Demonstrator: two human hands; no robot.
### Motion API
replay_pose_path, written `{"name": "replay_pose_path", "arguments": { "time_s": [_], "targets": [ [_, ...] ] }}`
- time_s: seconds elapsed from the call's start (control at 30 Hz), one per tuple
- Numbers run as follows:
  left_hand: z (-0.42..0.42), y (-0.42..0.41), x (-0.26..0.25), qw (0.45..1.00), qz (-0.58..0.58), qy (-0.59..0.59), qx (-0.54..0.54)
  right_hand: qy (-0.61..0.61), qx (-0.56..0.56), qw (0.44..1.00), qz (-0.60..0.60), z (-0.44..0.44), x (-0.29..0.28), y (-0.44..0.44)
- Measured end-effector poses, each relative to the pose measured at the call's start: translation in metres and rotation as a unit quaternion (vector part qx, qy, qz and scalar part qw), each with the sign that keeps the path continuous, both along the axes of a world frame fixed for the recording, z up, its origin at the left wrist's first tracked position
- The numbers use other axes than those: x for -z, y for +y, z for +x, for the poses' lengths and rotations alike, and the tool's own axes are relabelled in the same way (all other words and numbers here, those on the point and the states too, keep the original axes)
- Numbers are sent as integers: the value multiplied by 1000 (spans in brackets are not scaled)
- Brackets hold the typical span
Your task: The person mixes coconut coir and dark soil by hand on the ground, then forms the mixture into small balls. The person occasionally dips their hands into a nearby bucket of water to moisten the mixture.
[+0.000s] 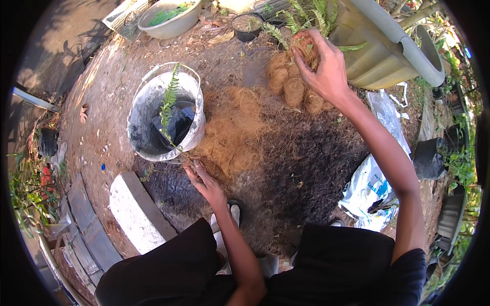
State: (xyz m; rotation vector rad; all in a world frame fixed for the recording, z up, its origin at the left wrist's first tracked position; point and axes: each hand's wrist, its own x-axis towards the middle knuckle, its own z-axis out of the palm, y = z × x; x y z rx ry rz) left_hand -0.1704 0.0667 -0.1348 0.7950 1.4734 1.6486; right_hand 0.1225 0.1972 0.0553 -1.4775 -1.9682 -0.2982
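My left hand (204, 183) pinches the lower end of a fern frond (168, 103), which reaches up across the near rim and the mouth of a whitish, stained plastic bucket (198, 130). Dark water or dark material lies inside the bucket. My right hand (321, 63) is raised at the upper right, its fingers curled around a clump of brown coconut fibre (308, 49). Below it on the ground are several balls of the fibre (294, 91). A loose heap of the same fibre (237, 130) spreads beside the bucket, next to dark soil (317, 164).
A white-faced concrete block (134, 210) lies at the lower left. Plastic bags (367, 191) lie to the right. A large tilted plastic pot (379, 49) stands at the upper right. A small black pot (247, 28) and a grey basin (168, 28) holding green leaves are at the far side.
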Motion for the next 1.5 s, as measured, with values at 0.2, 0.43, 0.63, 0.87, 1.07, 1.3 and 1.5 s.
{"name": "replay_pose_path", "arguments": {
  "time_s": [0.2,0.43,0.63,0.87,1.07,1.3,1.5],
  "targets": [
    [0,-2,-3,999,15,-33,7,129,-104,909,-382,-62,62,-9],
    [0,-4,1,998,33,-35,39,-274,-185,919,-216,-83,138,5],
    [14,-4,-9,998,7,-48,33,-292,-190,830,-436,-81,127,1],
    [40,-4,-54,990,-24,-122,59,151,-5,905,-398,-58,64,-15],
    [31,0,-45,994,-11,-88,57,72,-50,910,-404,-36,63,-9],
    [12,-3,-16,994,5,-86,72,-159,-8,806,-569,-69,123,-12],
    [27,-4,-24,995,-31,-82,47,-5,12,884,-466,-34,159,-1]
  ]
}}
